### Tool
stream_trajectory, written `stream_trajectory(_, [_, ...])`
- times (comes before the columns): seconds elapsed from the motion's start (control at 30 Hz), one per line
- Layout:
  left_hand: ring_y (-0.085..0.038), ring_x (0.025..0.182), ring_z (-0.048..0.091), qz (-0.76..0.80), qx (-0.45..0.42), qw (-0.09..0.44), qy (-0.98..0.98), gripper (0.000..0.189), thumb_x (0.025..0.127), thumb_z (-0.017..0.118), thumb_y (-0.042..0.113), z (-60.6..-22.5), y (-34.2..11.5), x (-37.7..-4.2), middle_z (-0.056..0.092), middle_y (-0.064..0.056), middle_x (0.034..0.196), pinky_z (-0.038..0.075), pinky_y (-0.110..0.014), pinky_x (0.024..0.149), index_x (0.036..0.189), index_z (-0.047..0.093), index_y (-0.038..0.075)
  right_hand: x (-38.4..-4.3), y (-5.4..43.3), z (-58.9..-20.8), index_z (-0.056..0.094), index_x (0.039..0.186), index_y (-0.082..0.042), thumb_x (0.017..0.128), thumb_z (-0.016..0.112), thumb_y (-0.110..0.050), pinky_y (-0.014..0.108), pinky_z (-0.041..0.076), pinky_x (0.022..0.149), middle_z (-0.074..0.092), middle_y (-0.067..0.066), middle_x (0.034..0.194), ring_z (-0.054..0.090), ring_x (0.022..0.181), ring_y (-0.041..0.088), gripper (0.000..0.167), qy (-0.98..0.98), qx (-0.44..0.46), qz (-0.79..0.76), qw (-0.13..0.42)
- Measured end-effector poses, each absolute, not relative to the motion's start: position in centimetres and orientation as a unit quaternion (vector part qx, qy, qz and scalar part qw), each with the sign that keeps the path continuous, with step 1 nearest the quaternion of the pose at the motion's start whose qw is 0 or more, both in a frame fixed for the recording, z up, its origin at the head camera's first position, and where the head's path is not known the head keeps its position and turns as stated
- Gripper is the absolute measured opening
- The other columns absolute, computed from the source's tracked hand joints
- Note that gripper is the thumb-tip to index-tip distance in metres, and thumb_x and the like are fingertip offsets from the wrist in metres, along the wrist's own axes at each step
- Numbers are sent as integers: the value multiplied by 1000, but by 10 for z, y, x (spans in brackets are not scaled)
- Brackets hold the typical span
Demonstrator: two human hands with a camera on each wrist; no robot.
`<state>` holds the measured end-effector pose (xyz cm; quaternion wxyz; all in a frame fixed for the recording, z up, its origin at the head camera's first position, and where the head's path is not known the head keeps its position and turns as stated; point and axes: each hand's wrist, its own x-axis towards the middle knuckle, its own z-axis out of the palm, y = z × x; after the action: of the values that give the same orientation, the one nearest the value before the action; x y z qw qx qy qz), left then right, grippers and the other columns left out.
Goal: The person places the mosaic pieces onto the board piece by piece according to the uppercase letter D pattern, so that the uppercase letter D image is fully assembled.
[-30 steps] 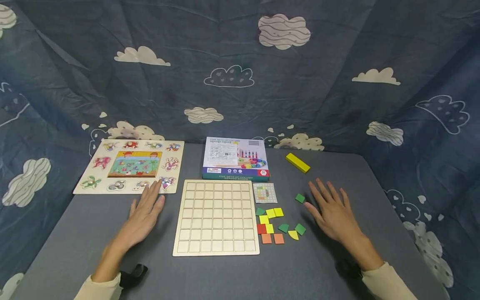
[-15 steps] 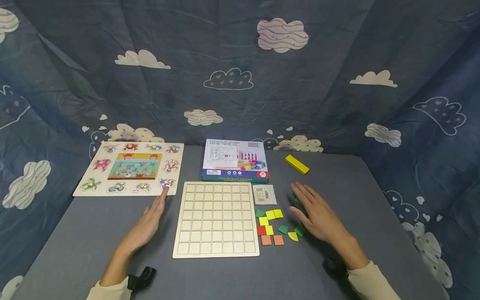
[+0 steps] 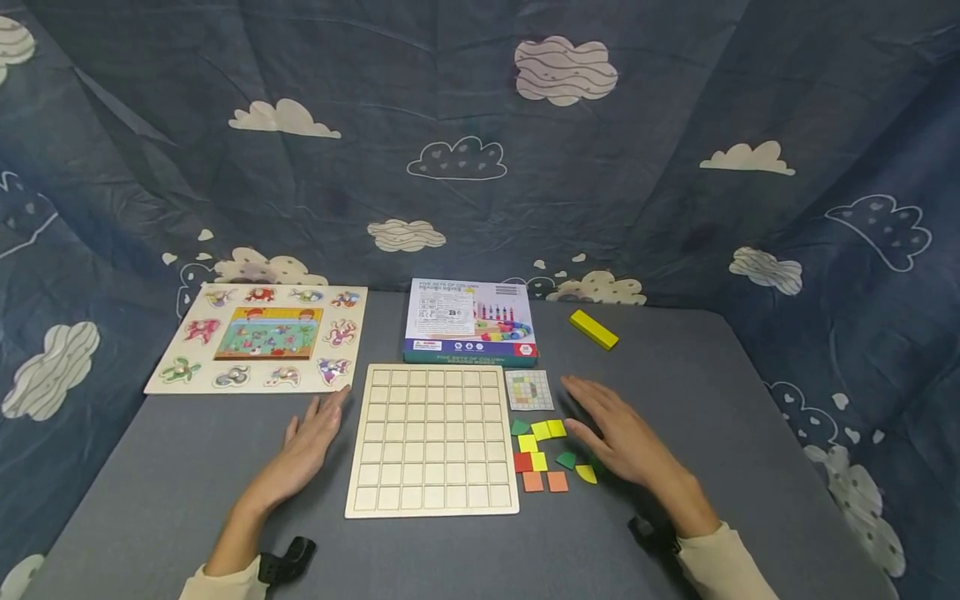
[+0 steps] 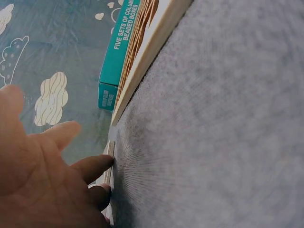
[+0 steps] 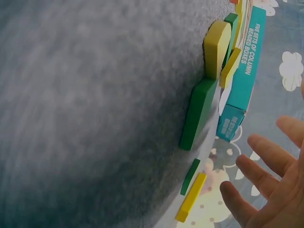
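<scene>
My left hand (image 3: 303, 454) lies between the wooden grid board (image 3: 432, 450) and the picture puzzle board (image 3: 174, 379), its fingers extended toward the puzzle's near right corner. On the other side of the grid, my right hand (image 3: 626, 437) is stretched out beside the small coloured tiles, thumb toward them, and hides some green ones in the head view. A green tile (image 5: 198, 114) and a yellow rounded tile (image 5: 217, 47) show in the right wrist view, apart from the fingers. Neither hand holds anything. A small printed pattern card (image 3: 529, 391) lies near my right fingertips.
Behind the grid board stands a flat box (image 3: 471, 321) with beads pictured on it. A yellow bar (image 3: 594, 330) lies at the back right. Red (image 3: 522, 462) and orange tiles (image 3: 557, 482) lie along the grid's right edge. A cloud-patterned cloth (image 3: 645, 192) hangs behind the grey table.
Both hands have moved inward toward the grid board, the right hand leftward over some green tiles, the left slightly right and back off the puzzle board. Tiles and boards stay put.
</scene>
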<state>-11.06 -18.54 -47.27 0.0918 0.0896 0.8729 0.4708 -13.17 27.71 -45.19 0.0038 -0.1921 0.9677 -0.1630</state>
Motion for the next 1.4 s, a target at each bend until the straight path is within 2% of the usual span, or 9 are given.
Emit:
stream_trajectory(0.17, [-47,152,-14,443,93,109,885,64,106,43,43,-479,-186,-112,7,-24,167,-16,-71,112,160,26,13,-132,272,-453,33,158,-21,100,59,-41,64,33,113,40,9,159,38,145,36,67,965,-197,-171,8])
stream_trajectory(0.3, [-49,151,-12,425,116,99,892,70,98,63,39,-481,-188,-109,8,-26,166,-14,-72,112,157,35,13,-132,268,-453,36,157,-22,100,58,-43,62,35,113,45,8,156,43,142,35,64,964,-196,-177,16])
stream_trajectory(0.4, [-51,151,-11,417,129,93,895,72,93,70,36,-480,-189,-106,9,-28,165,-12,-72,111,154,40,11,-133,266,-453,38,156,-24,100,59,-44,62,37,111,49,8,153,47,139,34,64,963,-196,-184,26])
stream_trajectory(0.63, [-53,150,-9,414,138,96,895,75,88,76,31,-477,-191,-103,10,-29,165,-10,-73,111,153,43,11,-134,261,-451,46,152,-25,97,62,-46,60,41,108,54,7,149,51,136,33,60,957,-206,-196,51])
stream_trajectory(0.9, [-53,150,-8,408,140,94,898,75,88,77,31,-478,-192,-104,11,-28,165,-9,-73,112,153,44,12,-139,260,-446,53,147,-22,97,63,-43,61,39,110,56,9,146,51,135,34,55,952,-229,-189,71])
stream_trajectory(1.07, [-53,150,-7,410,141,91,896,75,87,77,31,-478,-191,-104,12,-28,165,-8,-73,112,152,45,12,-145,271,-444,57,144,-19,97,65,-37,60,44,106,58,11,144,54,131,35,51,950,-243,-187,65])
stream_trajectory(1.4, [-54,150,-6,410,139,85,897,75,87,78,30,-476,-191,-104,13,-29,164,-8,-73,112,151,46,10,-161,301,-445,62,138,-15,95,69,-35,65,40,105,55,16,144,50,130,40,48,943,-254,-199,82])
